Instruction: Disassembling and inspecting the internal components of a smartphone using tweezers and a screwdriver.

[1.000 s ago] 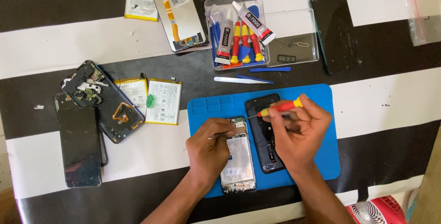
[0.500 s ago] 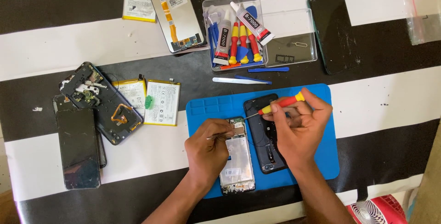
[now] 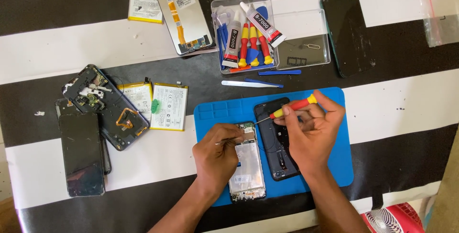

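An opened phone [image 3: 248, 166] with bare metal insides lies on a blue work mat [image 3: 334, 166]. My left hand [image 3: 217, 154] rests beside it on the mat's left edge, pinching thin metal tweezers [image 3: 228, 140] whose tips reach the phone's top end. My right hand [image 3: 313, 130] holds a red and yellow screwdriver [image 3: 291, 107] with its tip pointing down-left at the same top end. A dark phone back cover [image 3: 272, 132] lies under my right hand, partly hidden.
A clear box [image 3: 246, 34] with glue tubes, screwdrivers and blue picks stands behind the mat. Two batteries [image 3: 162, 106], a phone frame [image 3: 103, 106] and a dark phone [image 3: 81, 154] lie left. A display panel [image 3: 184, 10] and a black phone [image 3: 346, 32] sit at the back.
My right hand and the screwdriver shifted slightly; the tip stays at the phone's top end. My left hand keeps the tweezers in the same spot.
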